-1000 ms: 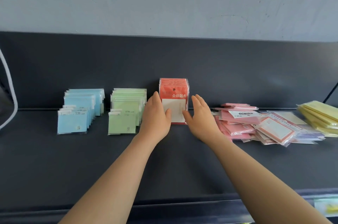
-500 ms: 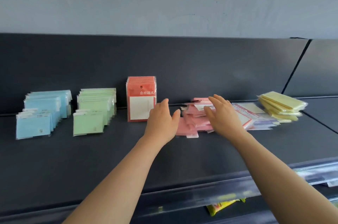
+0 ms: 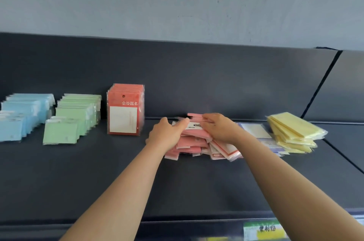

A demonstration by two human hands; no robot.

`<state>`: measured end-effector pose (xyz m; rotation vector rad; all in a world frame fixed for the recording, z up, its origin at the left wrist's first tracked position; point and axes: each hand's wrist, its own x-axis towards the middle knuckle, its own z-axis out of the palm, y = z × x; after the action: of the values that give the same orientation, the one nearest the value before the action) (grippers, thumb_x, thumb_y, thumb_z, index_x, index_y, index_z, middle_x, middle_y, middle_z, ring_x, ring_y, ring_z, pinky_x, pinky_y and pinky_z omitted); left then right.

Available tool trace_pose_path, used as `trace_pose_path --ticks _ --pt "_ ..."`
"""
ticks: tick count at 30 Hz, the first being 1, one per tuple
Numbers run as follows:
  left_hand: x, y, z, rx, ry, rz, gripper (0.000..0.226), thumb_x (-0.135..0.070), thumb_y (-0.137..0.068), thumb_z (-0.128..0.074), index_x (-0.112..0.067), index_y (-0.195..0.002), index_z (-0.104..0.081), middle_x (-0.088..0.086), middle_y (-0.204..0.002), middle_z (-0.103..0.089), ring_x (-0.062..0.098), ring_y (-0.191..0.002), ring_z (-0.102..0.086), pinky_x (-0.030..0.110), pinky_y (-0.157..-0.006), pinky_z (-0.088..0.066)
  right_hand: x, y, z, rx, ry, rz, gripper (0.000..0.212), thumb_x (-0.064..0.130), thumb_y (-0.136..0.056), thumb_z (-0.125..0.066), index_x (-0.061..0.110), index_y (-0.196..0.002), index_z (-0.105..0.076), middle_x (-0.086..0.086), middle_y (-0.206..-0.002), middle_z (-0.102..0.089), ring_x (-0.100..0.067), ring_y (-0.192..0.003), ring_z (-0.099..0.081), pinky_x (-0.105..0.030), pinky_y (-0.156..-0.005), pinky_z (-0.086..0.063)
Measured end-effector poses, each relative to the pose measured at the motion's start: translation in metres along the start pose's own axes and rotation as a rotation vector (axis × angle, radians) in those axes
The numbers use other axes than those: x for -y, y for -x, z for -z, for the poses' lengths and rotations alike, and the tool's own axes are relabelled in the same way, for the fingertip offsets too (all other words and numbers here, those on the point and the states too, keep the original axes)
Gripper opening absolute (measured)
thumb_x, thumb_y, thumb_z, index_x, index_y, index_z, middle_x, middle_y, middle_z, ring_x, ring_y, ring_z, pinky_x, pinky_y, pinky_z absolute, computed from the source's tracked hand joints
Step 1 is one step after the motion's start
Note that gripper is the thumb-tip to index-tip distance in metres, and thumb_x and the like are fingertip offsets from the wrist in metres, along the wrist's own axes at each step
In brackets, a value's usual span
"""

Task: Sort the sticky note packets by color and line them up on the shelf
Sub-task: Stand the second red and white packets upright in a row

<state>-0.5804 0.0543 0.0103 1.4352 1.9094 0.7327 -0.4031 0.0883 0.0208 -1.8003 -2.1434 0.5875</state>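
Two hands (image 3: 165, 136) (image 3: 221, 129) gripping pink pile (image 3: 190, 142), yellow stack (image 3: 293, 131)

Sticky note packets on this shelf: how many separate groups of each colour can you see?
Blue row: 1
Green row: 1
Red standing stack: 1
Pink heap: 1
Red-edged white packets, loose bunch: 1
Lilac packets, loose bunch: 1
Yellow pile: 1
Total: 7 groups; single packets overlap too much to count.
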Motion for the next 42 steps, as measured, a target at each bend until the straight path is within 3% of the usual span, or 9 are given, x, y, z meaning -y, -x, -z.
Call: trace_pose_path --ticks 6,10,15,19,22,26,29,32,42 --pt "-0.005 -0.006 -0.02 -0.013 0.001 0.0 0.097 -0.081 -0.07 -0.044 -0.032 -0.151 -0.023 -0.002 -0.155 -0.034 0.028 -0.14 -0.034 0.052 -0.111 -0.03 -0.015 0.007 0.008 0.013 -0.092 0.084 0.042 0.03 -0.1 -0.043 0.02 -0.142 -0.045 0.0 -0.146 -0.045 -0.017 -0.131 -0.044 -0.025 -0.103 -0.032" --pt "-0.001 -0.009 -0.024 -0.045 -0.017 -0.005 0.089 -0.076 -0.076 -0.051 -0.035 -0.151 -0.024 -0.002 -0.155 -0.035 0.028 -0.139 -0.037 0.052 -0.11 -0.032 -0.034 0.013 0.025 -0.058 -0.036 -0.019 0.048 0.028 -0.101 -0.04 0.015 -0.147 -0.036 -0.005 -0.151 -0.04 -0.025 -0.137 -0.038 -0.033 -0.109 -0.031" --pt "-0.005 -0.004 -0.025 -0.174 -0.126 -0.026 0.085 -0.072 -0.081 -0.05 -0.034 -0.151 -0.022 0.004 -0.155 -0.031 0.032 -0.14 -0.03 0.052 -0.11 -0.031 -0.048 0.027 0.031 0.089 0.122 -0.088 0.033 0.035 -0.097 -0.045 0.017 -0.125 -0.051 -0.006 -0.136 -0.053 -0.023 -0.111 -0.054 -0.028 -0.083 -0.039" --pt "-0.008 0.008 -0.031 -0.109 -0.19 -0.064 0.086 -0.076 -0.075 -0.053 -0.04 -0.149 -0.026 0.002 -0.154 -0.031 0.033 -0.139 -0.03 0.054 -0.109 -0.03 -0.05 0.039 0.033 0.084 0.12 -0.051 0.052 0.041 -0.097 -0.048 0.018 -0.143 -0.038 -0.001 -0.144 -0.047 -0.021 -0.123 -0.05 -0.03 -0.097 -0.04" --pt "-0.005 0.013 -0.032 -0.159 -0.186 -0.075 0.083 -0.073 -0.079 -0.051 -0.038 -0.149 -0.025 0.004 -0.156 -0.028 0.033 -0.141 -0.027 0.054 -0.111 -0.028 -0.053 0.046 0.029 0.064 0.088 -0.027 0.057 0.045 -0.094 -0.052 0.021 -0.144 -0.038 0.001 -0.142 -0.049 -0.018 -0.121 -0.051 -0.028 -0.094 -0.04" --pt "-0.006 0.027 -0.031 -0.031 -0.253 -0.257 0.095 -0.081 -0.066 -0.061 -0.051 -0.147 -0.021 -0.004 -0.162 0.0 0.024 -0.149 0.005 0.057 -0.117 -0.005 -0.056 0.048 0.029 0.049 0.065 -0.013 0.068 0.048 -0.091 -0.057 0.023 -0.148 -0.03 0.002 -0.153 -0.035 -0.02 -0.134 -0.041 -0.034 -0.107 -0.036" --pt "0.001 0.033 -0.031 0.064 -0.373 -0.256 0.097 -0.065 -0.068 -0.072 -0.052 -0.147 -0.017 -0.007 -0.161 0.011 0.021 -0.147 0.019 0.059 -0.116 0.002 -0.053 0.04 0.03 0.107 0.033 -0.018 0.064 0.036 -0.096 -0.051 0.022 -0.151 -0.023 0.001 -0.157 -0.026 -0.022 -0.14 -0.034 -0.036 -0.111 -0.031" --pt "0.012 0.03 -0.032 0.027 -0.42 -0.263 0.093 -0.05 -0.077 -0.072 -0.05 -0.149 -0.013 -0.004 -0.161 0.011 0.023 -0.147 0.018 0.058 -0.117 -0.005 -0.052 0.028 0.027 0.166 -0.05 -0.062 0.063 0.029 -0.095 -0.048 0.02 -0.152 -0.023 -0.002 -0.156 -0.03 -0.024 -0.138 -0.035 -0.039 -0.114 -0.03" --pt "0.015 0.003 -0.032 -0.052 -0.413 -0.232 0.081 -0.053 -0.085 -0.064 -0.046 -0.149 -0.016 0.0 -0.16 0.004 0.025 -0.147 0.007 0.05 -0.117 -0.017 -0.058 0.004 0.016 0.204 0.123 0.042 0.057 0.039 -0.098 -0.035 0.02 -0.151 -0.027 -0.005 -0.157 -0.025 -0.017 -0.147 -0.011 -0.041 -0.12 -0.001"
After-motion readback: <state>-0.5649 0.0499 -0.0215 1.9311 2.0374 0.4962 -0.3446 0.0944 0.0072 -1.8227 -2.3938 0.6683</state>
